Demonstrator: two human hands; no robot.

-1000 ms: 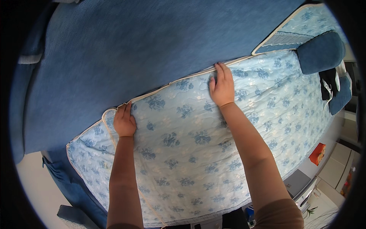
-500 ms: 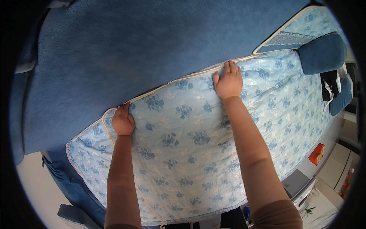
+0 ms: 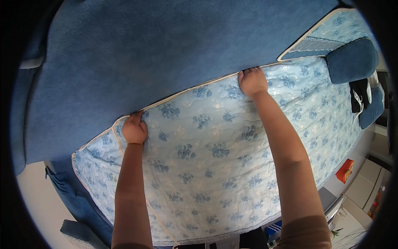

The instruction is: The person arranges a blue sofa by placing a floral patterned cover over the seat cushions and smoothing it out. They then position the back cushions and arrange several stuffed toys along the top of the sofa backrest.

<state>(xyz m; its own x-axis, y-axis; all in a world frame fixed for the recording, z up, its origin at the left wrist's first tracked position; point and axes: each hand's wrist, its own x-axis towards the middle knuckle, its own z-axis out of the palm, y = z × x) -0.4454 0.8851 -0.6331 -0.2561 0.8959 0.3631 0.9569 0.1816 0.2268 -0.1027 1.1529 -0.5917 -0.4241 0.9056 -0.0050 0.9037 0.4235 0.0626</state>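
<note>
A pale blue quilted sofa cover [image 3: 199, 166] with darker blue flowers and a cream piped edge lies over the seat of a blue sofa. Its far edge runs along the foot of the blue backrest [image 3: 137, 54]. My left hand [image 3: 134, 129] is closed at that edge beside a folded-over corner, its fingertips hidden in the crease. Farther right, my right hand [image 3: 253, 82] has its fingers curled over the piping, also closed on the cover's edge. Both forearms reach across the quilted fabric, which shows shallow wrinkles.
A blue cushion [image 3: 352, 61] sits at the far right, by another flowered cover piece [image 3: 340, 27] on the backrest. Black clothing [image 3: 357, 95] and a second blue cushion [image 3: 372, 110] lie beyond. An orange packet [image 3: 344, 171] is past the cover's right side.
My right hand has shifted slightly right along the edge, and its spread thumb and fingers have curled in. The piping between my hands looks straighter. My left hand has hardly moved.
</note>
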